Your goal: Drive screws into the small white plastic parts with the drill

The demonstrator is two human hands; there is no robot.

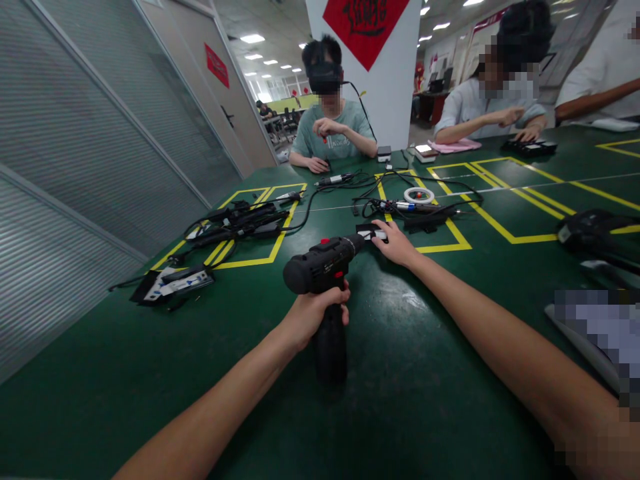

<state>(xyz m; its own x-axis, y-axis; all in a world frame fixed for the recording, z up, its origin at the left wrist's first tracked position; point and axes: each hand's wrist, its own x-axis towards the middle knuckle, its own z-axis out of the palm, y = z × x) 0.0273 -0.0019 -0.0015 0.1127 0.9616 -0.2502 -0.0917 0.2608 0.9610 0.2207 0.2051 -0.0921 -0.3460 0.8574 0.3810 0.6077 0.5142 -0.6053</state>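
My left hand (313, 313) is wrapped round the grip of a black cordless drill (325, 263) with red buttons. The drill stands upright over the green table, its chuck pointing forward and to the right. Just beyond the chuck lies a small black-and-white piece (367, 235), whose exact kind I cannot make out. The fingers of my right hand (396, 245) hold its right side against the table. Whether a bit in the chuck touches the piece is too small to tell.
Black cables and tools (245, 223) lie in a yellow-taped area on the left, near a parts bag (173, 283). Soldering-iron-like tools (415, 208) and a white tape roll (419, 195) are ahead. A black device (595, 230) lies right. Co-workers (330, 127) sit across the table.
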